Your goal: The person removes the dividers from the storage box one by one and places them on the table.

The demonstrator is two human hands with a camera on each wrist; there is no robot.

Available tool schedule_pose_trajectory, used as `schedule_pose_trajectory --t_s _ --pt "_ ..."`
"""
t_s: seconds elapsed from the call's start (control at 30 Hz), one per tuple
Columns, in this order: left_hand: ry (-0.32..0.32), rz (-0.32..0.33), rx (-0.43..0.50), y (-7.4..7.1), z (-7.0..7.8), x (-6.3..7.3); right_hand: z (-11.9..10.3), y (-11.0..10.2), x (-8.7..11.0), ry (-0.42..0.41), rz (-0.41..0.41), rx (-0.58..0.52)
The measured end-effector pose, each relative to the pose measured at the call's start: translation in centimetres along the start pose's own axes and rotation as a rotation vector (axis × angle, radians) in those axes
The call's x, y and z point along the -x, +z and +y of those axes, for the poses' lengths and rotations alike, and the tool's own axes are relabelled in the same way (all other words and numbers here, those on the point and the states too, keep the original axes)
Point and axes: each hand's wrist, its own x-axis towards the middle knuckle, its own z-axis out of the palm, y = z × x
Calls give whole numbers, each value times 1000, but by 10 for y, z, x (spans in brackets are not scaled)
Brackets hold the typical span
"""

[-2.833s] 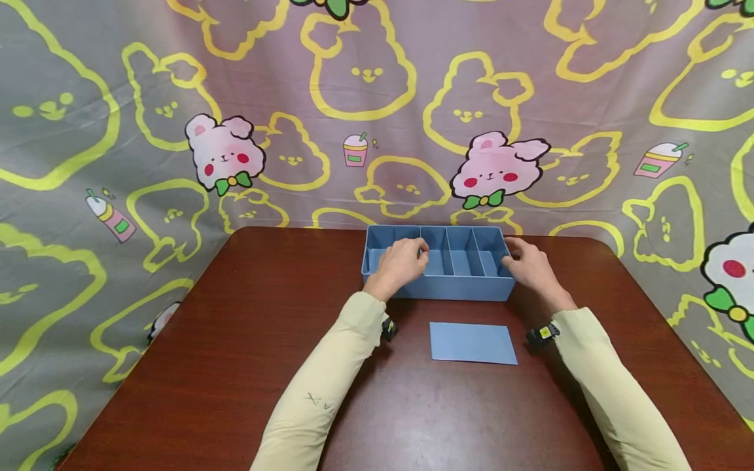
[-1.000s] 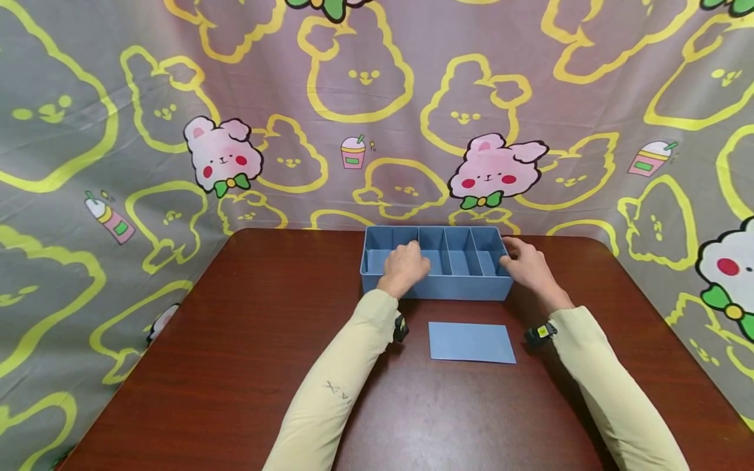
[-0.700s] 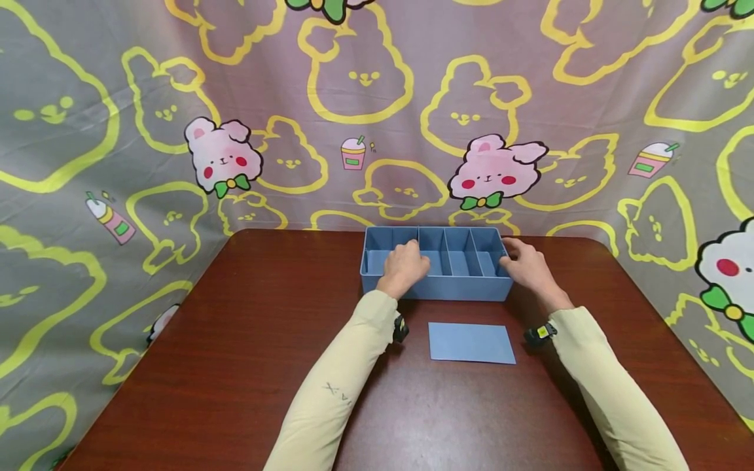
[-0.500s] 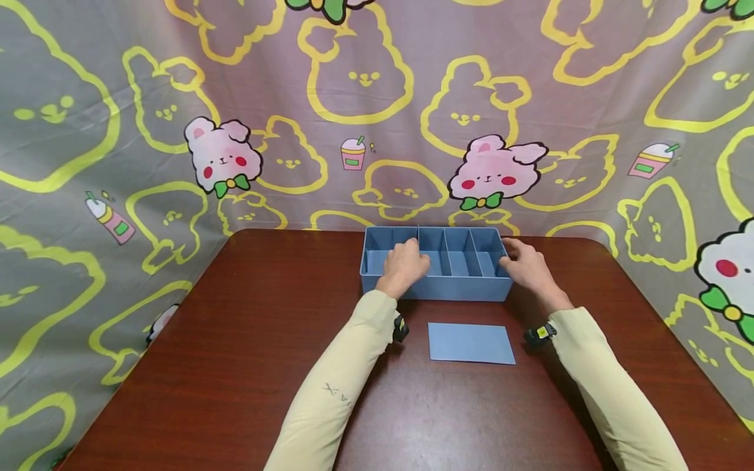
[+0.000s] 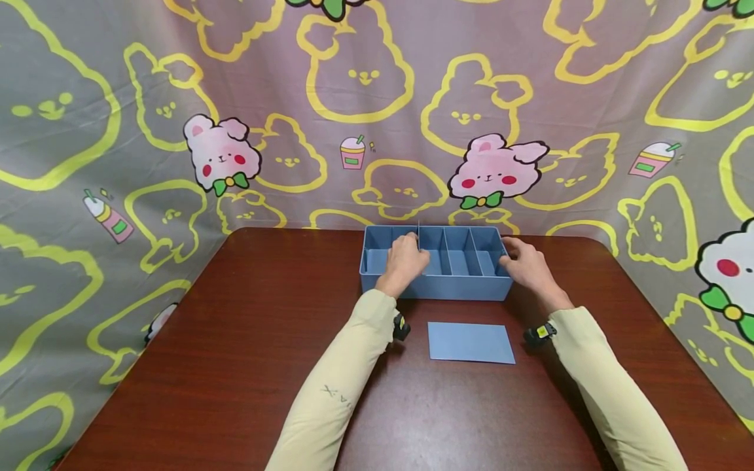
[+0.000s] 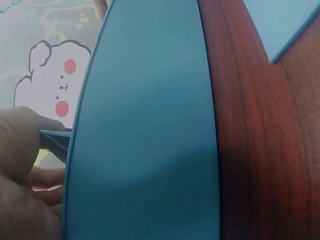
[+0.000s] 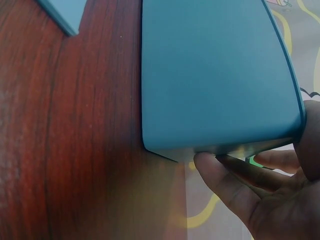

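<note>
A blue divided box [image 5: 453, 288] stands at the back of the table, its upright partitions splitting it into several compartments. My left hand [image 5: 405, 260] reaches over the front wall and pinches a thin blue divider [image 6: 55, 133] between thumb and fingers. That divider's far top corner pokes slightly above the box rim in the head view. At the box's right end, my right hand [image 5: 529, 265] grips the end wall. The right wrist view shows its fingers [image 7: 225, 182] against the outside, with the thumb over the rim. My left hand hides part of the compartments behind it.
A flat blue rectangular panel [image 5: 471, 343] lies on the brown table [image 5: 265, 340] in front of the box, between my forearms. Behind the table hangs a patterned curtain [image 5: 294, 91]. Both wrists wear small black cameras.
Since the earliest frame my left hand has moved slightly right and taken hold of the divider. Lately its fingers rise a little and the divider's corner comes above the rim. My right hand stays put.
</note>
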Motion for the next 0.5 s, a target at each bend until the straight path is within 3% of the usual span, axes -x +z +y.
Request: schedule_pose_trajectory --t_s 0.5 --pt "3 50 51 -4 4 5 -2 1 6 9 7 3"
